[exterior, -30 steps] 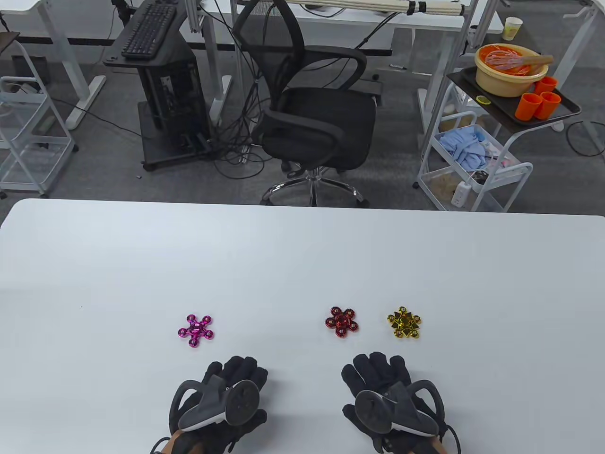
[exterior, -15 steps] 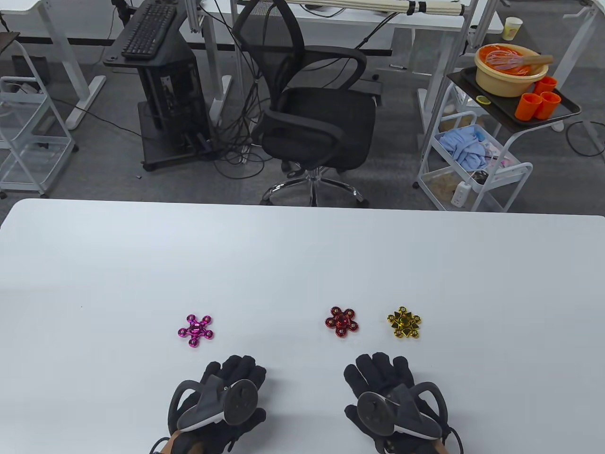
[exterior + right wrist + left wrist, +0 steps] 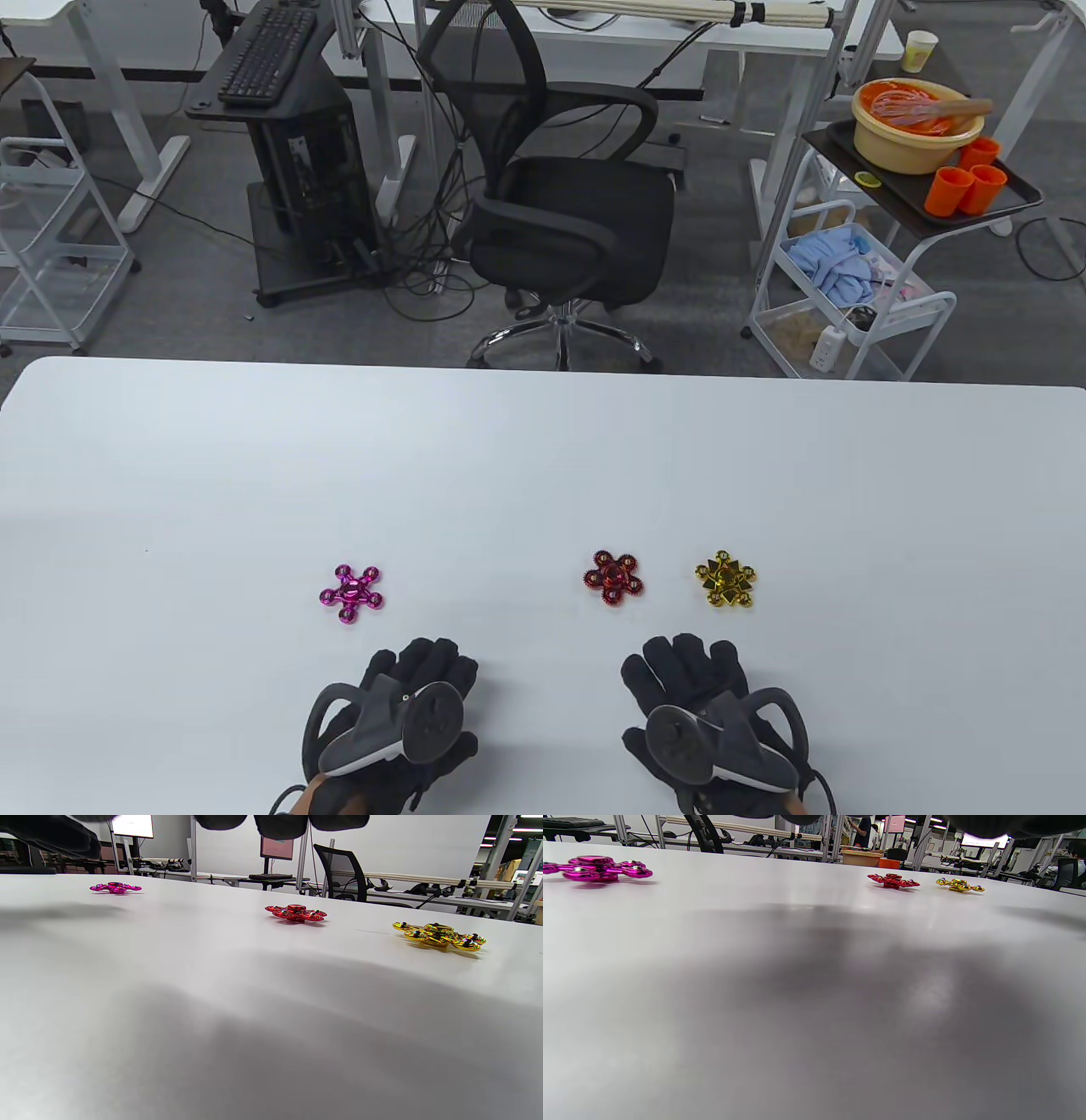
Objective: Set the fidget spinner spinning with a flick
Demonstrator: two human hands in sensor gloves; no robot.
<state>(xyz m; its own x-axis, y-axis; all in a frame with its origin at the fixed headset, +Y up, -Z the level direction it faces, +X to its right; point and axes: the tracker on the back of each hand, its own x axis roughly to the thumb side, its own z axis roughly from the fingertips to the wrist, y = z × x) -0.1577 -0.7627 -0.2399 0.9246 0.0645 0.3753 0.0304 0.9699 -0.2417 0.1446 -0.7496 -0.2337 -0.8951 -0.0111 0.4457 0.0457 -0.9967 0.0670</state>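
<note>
While your two hands sit low at the near edge of the white table [image 3: 543,458], three fidget spinners lie flat on it just beyond your fingers, none of them touched. Your left hand [image 3: 399,722] rests palm down with its fingers stretched forward and close together, holding nothing; the pink spinner [image 3: 351,593] lies just ahead of it and a little to its left, apart from the fingertips. Your right hand [image 3: 704,722] lies the same way, fingers forward and slightly spread, gripping nothing. The red spinner [image 3: 612,578] sits ahead of that hand's inner side, and the gold spinner [image 3: 725,579] sits just beside the red one on its right, ahead of the hand's outer fingers; bare tabletop shows between both spinners and your fingertips. From the right wrist view, your fingertips [image 3: 280,823] hang at the top edge above the red spinner [image 3: 296,913], with the gold spinner [image 3: 439,933] nearer on the right and the pink spinner [image 3: 115,887] far off on the left. From the left wrist view, the pink spinner [image 3: 596,868] lies at the left edge, the other two well to the right.
</note>
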